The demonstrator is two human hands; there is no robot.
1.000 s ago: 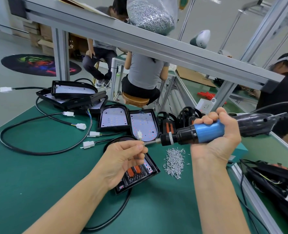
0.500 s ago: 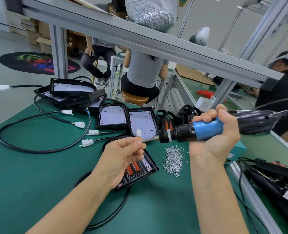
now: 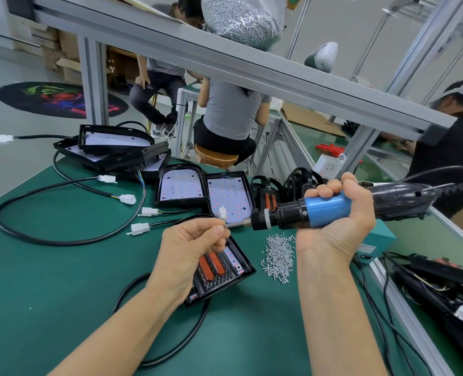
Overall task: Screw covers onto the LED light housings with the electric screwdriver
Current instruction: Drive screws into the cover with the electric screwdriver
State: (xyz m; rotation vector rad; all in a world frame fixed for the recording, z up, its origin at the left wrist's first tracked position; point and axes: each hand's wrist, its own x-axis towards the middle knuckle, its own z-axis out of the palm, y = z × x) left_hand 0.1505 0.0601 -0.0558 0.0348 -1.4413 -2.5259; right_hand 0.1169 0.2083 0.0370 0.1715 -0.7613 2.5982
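My right hand [image 3: 336,226] grips the blue and black electric screwdriver [image 3: 325,208], held level with its bit pointing left. My left hand [image 3: 189,248] pinches something small, apparently a screw, against the bit's tip [image 3: 229,226]. Beneath my left hand lies a black LED housing with a cover and two orange strips [image 3: 219,270] on the green table. A pile of small silver screws [image 3: 278,255] sits just to its right. Two open housings showing white LED boards [image 3: 181,184] [image 3: 229,199] lie behind.
A stack of more housings [image 3: 111,150] sits at the far left with black cables and white connectors [image 3: 140,229]. Black covers [image 3: 268,191] stand behind the screwdriver. A teal box [image 3: 379,240] and cabled parts [image 3: 442,289] lie at right. An aluminium frame rail [image 3: 225,66] crosses overhead; people sit beyond.
My left hand's fingertips have stayed at the bit's tip while both hands shifted slightly left and down. The housings on the table have not moved.
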